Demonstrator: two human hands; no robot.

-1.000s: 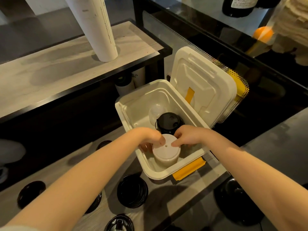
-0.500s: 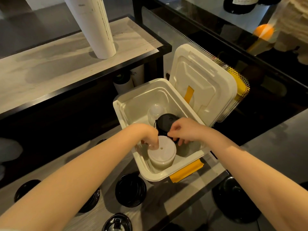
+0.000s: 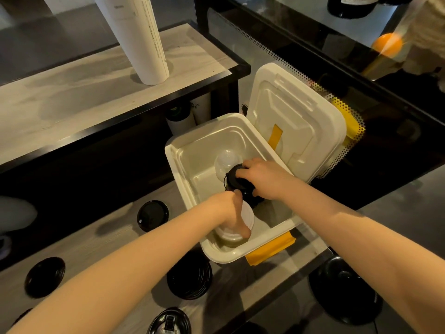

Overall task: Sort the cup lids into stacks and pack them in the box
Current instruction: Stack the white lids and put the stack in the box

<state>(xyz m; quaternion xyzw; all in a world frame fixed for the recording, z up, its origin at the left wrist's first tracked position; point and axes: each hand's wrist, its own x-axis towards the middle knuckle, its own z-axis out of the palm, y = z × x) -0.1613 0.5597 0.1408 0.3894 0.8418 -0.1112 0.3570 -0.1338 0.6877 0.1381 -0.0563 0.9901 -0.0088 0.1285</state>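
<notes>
Two hands are down inside the box at once. The left hand point(image 3: 232, 213) has its fingers point(image 3: 242, 229) curled down over the side of the white lid stack point(image 3: 249, 218) and clamped on it, in the near corner of the box point(image 3: 173, 153). The right hand point(image 3: 265, 180) has its fingers point(image 3: 242, 174) bent round the top of the black lid stack point(image 3: 231, 180), gripping it. That stack stands just behind the white one, near the right wall. Touching it on the far side sit the clear dome lids point(image 3: 225, 161); how many are nested there I cannot tell.

Three kinds of lid are therefore in the box, each in its own stack, so I judge the sorting well advanced and the packing partly done. The rest of the box floor is bare.

What is left lies outside. On the bench point(image 3: 115, 237) are loose black lids point(image 3: 153, 214), one just beside the box's left wall and another well off to the left. A short black pile point(image 3: 190, 278) sits just in front of the box, and a lid with a sip flap point(image 3: 169, 321) is at the bottom edge. These probably belong on the black stack. The box cover point(image 3: 296, 121) stands open against the glass, and the yellow latch point(image 3: 269, 249) hangs unfastened at the front.
</notes>
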